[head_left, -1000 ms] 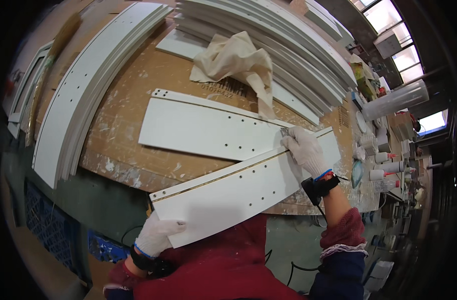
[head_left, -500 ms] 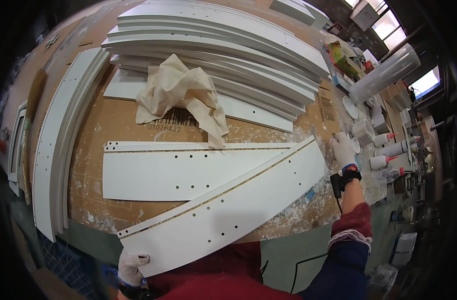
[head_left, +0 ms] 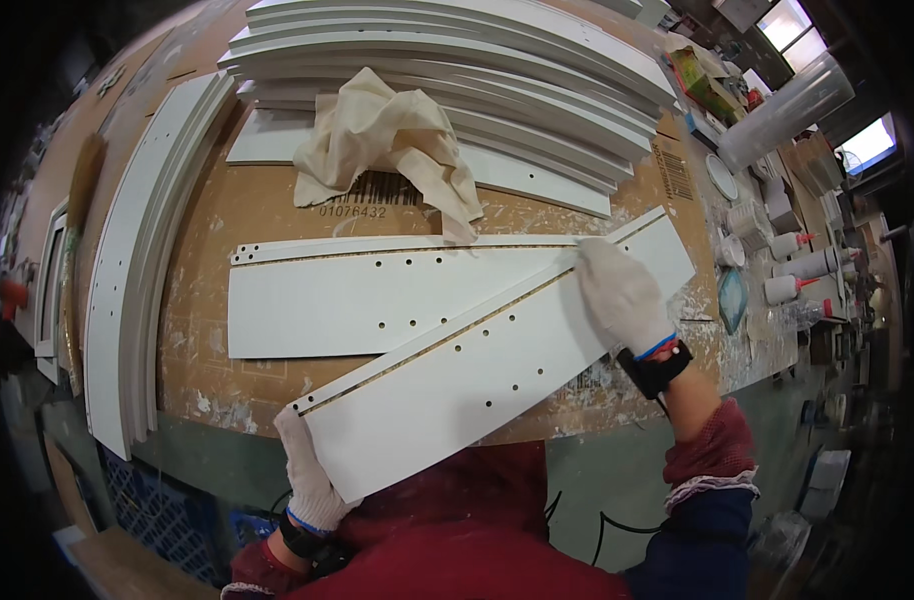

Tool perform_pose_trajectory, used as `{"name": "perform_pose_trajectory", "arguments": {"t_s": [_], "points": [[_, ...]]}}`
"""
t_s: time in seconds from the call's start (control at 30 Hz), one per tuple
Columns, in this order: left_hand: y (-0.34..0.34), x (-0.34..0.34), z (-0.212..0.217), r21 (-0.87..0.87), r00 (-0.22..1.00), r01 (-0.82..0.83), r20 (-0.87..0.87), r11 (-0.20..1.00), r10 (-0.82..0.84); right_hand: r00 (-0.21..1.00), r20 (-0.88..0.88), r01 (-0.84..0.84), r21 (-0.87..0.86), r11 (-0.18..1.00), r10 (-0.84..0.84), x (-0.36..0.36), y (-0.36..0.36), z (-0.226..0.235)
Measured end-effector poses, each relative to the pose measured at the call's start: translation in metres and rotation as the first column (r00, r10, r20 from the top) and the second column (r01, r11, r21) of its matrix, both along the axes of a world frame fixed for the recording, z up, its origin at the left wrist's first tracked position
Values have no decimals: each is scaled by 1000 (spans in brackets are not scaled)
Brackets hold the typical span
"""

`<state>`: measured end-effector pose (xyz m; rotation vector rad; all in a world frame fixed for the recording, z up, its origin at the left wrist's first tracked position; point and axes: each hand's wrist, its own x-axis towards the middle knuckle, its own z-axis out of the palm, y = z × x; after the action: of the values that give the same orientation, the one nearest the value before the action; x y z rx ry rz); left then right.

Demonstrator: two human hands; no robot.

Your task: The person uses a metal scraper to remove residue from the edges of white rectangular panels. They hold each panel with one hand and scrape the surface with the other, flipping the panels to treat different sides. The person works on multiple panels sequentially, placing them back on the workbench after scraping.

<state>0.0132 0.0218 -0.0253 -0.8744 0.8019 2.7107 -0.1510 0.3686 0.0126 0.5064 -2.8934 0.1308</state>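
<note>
A long white panel [head_left: 427, 400] with drilled holes and a groove along its far edge lies slanted in front of me, its near left end past the table edge. My gloved left hand [head_left: 312, 470] grips that end, fingers under it and partly hidden. My gloved right hand [head_left: 622, 290] is over the panel's right part, fingers bunched at the grooved far edge; whatever is in them is hidden. Beneath lies a second white panel [head_left: 307, 315], partly covered. A crumpled cream cloth [head_left: 387, 130] touches its far edge.
Behind the cloth rises a stack of white panels [head_left: 457, 60]; more panels [head_left: 137, 260] stand at the left beside a brush [head_left: 82, 190]. To the right are a bluish dish-like piece [head_left: 733, 300], red-tipped bottles [head_left: 785, 290] and a clear roll [head_left: 787, 112]. Cardboard [head_left: 197, 310] covers the table.
My right hand has moved left from the table's right side onto the panel, uncovering the bluish piece. The view has shifted, and my left hand still holds the panel's end.
</note>
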Motion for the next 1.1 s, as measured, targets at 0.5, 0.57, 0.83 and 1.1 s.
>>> {"name": "perform_pose_trajectory", "arguments": {"t_s": [0.5, 0.57, 0.83, 1.1], "points": [[-5, -3, -1, 220, 995, 54, -97, 974, -33, 960, 114, 264, -89, 960, -254, 43, -35, 9], [-5, -2, 3, 244, 995, 65, -88, 968, -45, 979, -1, 203, -11, 979, -203, 46, -30, 5], [-9, 4, -22, 383, 979, 99, -204, 918, -20, 850, 101, -507, -116, 854, 518, 163, -234, 0], [-19, 6, -21, 717, 986, 82, -161, 693, 50, 988, 88, -107, -199, 974, 127, 101, -154, -3]]}}
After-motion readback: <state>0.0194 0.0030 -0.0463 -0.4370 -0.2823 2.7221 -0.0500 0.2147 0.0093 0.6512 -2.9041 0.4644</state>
